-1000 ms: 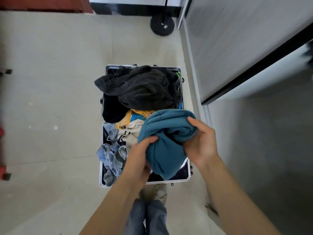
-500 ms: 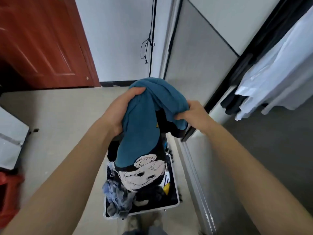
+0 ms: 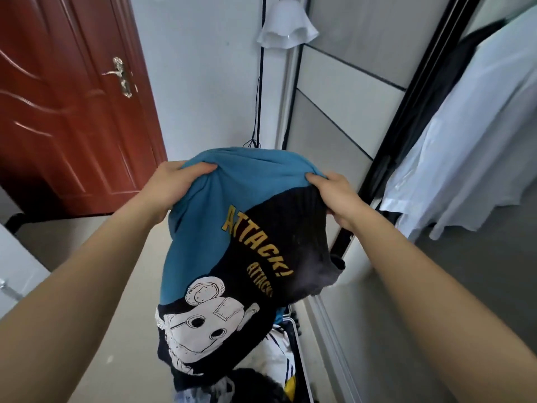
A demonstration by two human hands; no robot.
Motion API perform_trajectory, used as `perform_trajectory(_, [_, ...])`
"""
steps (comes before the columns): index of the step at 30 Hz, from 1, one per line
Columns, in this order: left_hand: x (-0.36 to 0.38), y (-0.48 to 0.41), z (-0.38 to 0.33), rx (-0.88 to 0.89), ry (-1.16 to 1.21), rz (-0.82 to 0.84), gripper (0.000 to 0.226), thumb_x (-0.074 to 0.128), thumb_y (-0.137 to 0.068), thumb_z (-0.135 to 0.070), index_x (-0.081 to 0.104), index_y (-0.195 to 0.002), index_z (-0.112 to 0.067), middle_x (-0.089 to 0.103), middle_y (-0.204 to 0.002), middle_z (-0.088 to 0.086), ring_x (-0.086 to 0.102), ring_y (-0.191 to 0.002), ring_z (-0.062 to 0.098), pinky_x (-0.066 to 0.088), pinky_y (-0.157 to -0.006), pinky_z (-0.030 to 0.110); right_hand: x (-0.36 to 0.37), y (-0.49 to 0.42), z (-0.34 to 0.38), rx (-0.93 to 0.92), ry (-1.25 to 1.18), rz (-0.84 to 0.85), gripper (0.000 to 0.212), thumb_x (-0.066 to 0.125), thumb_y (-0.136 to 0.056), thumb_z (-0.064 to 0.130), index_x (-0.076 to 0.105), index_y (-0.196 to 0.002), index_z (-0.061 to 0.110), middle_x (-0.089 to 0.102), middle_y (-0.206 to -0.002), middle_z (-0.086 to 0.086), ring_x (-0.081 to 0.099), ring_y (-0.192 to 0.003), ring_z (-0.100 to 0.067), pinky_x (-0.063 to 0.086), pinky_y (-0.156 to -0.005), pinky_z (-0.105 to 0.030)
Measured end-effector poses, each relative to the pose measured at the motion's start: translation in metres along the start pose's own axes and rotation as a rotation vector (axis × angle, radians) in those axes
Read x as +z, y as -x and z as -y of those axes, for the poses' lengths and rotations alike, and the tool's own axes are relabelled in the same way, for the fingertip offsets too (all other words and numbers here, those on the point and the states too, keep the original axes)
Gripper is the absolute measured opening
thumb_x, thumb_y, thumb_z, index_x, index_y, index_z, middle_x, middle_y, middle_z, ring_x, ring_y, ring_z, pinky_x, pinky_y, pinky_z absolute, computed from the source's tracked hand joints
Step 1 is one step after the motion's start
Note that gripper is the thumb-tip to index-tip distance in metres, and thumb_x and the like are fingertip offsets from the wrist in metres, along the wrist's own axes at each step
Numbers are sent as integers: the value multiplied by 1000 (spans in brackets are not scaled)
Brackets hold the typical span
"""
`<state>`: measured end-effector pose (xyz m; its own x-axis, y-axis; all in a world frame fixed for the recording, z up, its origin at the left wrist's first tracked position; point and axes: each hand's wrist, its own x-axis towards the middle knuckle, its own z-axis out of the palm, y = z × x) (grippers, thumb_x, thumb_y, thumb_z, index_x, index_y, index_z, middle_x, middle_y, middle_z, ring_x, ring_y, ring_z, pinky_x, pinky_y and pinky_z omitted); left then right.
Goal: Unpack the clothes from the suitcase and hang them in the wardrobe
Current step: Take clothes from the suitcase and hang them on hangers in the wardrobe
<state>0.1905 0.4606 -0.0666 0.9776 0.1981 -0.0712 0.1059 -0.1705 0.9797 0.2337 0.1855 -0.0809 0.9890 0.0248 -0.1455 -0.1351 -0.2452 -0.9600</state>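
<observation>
A blue and black T-shirt (image 3: 203, 228) with yellow "ATTACK!" lettering and a white cartoon face hangs in front of me. My left hand (image 3: 171, 184) grips its top left edge, and my right hand (image 3: 334, 196) pinches its top right edge. Below the shirt, part of the open suitcase (image 3: 302, 359) shows on the floor, with more clothes (image 3: 279, 350) inside. The wardrobe (image 3: 421, 112) stands open on the right, where a white shirt (image 3: 465, 135) and a dark garment (image 3: 453, 71) hang.
A red-brown door (image 3: 72, 112) with a metal handle is at the left. A floor lamp with a white shade (image 3: 286, 24) stands by the wall behind the shirt. The wardrobe's grey sliding door (image 3: 343, 91) is just right of it.
I have lifted the T-shirt out of the suitcase to chest height and spread it between both hands. My view has tilted up from the floor towards the wall and wardrobe.
</observation>
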Motion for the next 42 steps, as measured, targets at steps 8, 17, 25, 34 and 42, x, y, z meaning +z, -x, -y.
perform_trajectory(8, [15,-8,31,-6,-429,-173,60,64,-72,-48,52,-127,-27,55,-119,13,55,-109,31,47,-96,42,33,16,66,-36,-265,89,14,53,-96,9,64,-88,7,67,-74,-10,67,-56,-15,57,-51,-32])
perform_trajectory(17, [43,43,75,-75,-365,448,31,60,-88,-52,62,-108,-28,68,-99,-7,64,-84,7,51,-73,22,63,16,81,-18,-445,-57,19,45,-95,2,58,-81,3,58,-72,-17,64,-60,-27,58,-51,-36])
perform_trajectory(25, [47,23,63,-225,178,316,28,57,-94,-41,71,-103,-18,73,-99,-1,66,-97,19,54,-86,37,9,9,96,-44,-556,-369,12,57,-92,8,53,-81,8,55,-70,-10,57,-59,-20,53,-54,-31])
perform_trajectory(34, [68,-15,-37,-87,194,200,24,57,-96,-33,68,-103,-13,72,-98,9,68,-94,25,55,-86,38,-71,16,34,104,-422,-425,26,77,-82,20,61,-101,12,52,-76,-7,50,-58,-17,51,-51,-25])
perform_trajectory(42, [99,-26,-92,102,-23,342,22,74,-84,-26,69,-96,-8,71,-93,13,69,-84,26,57,-72,32,-106,48,17,86,112,-147,36,86,-66,10,66,-95,1,60,-74,-6,55,-72,-16,45,-69,-26])
